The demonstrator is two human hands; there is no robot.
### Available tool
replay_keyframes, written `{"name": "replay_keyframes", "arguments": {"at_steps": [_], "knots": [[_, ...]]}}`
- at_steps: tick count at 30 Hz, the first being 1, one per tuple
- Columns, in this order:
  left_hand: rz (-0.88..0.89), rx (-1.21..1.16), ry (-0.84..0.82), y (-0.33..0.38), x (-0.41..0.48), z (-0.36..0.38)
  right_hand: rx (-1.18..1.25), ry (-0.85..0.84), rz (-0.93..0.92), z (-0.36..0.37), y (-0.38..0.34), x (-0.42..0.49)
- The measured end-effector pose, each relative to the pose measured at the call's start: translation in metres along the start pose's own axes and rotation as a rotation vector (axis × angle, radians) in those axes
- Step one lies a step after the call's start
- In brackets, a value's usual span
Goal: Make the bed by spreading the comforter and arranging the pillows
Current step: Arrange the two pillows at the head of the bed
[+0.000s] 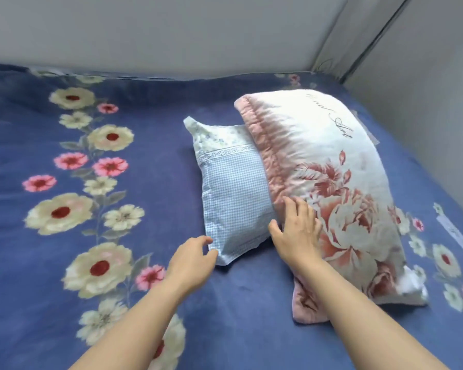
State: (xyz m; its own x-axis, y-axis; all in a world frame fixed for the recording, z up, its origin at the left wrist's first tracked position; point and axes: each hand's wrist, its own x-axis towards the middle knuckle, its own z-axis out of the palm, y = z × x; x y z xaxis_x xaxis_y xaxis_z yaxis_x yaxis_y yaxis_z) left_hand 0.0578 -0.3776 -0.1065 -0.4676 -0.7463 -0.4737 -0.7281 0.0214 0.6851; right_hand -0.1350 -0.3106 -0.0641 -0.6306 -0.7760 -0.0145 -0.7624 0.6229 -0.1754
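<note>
A blue comforter (64, 161) with cream and pink flowers lies spread flat over the bed. On it lies a small blue-checked pillow (233, 196), partly under a larger white pillow (332, 169) with pink flowers and a pink quilted edge. My left hand (191, 259) pinches the near corner of the checked pillow. My right hand (298, 231) rests flat, fingers apart, on the near left edge of the floral pillow.
A grey wall (171, 30) runs along the far side of the bed and another wall (425, 89) closes the right side. A white strip of paper or label (457, 233) lies on the comforter at the far right.
</note>
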Motion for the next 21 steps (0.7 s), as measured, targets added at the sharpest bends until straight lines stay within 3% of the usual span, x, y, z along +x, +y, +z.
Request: {"name": "replay_keyframes", "arguments": {"at_steps": [4, 7, 9, 12, 15, 17, 19, 21], "knots": [[0.052, -0.280, -0.084, 0.103, 0.047, 0.054, 0.090, 0.079, 0.182, -0.026, 0.082, 0.056], [0.025, -0.513, -0.180, 0.152, 0.072, 0.086, 0.165, 0.007, 0.342, -0.020, 0.127, 0.083], [-0.005, -0.586, -0.262, 0.169, 0.094, 0.116, 0.214, -0.057, 0.323, -0.009, 0.151, 0.096], [-0.049, -0.533, -0.293, 0.175, 0.114, 0.157, 0.302, -0.131, 0.215, 0.003, 0.172, 0.105], [-0.096, -0.302, -0.169, 0.169, 0.110, 0.180, 0.249, -0.208, 0.158, 0.006, 0.178, 0.104], [-0.031, -0.402, -0.123, 0.165, 0.100, 0.176, 0.206, -0.236, 0.158, 0.004, 0.178, 0.101], [0.044, -0.543, -0.171, 0.165, 0.083, 0.152, 0.288, -0.175, 0.193, -0.008, 0.173, 0.099], [0.053, -0.721, -0.242, 0.169, 0.064, 0.121, 0.439, 0.054, 0.296, -0.025, 0.167, 0.098]]}}
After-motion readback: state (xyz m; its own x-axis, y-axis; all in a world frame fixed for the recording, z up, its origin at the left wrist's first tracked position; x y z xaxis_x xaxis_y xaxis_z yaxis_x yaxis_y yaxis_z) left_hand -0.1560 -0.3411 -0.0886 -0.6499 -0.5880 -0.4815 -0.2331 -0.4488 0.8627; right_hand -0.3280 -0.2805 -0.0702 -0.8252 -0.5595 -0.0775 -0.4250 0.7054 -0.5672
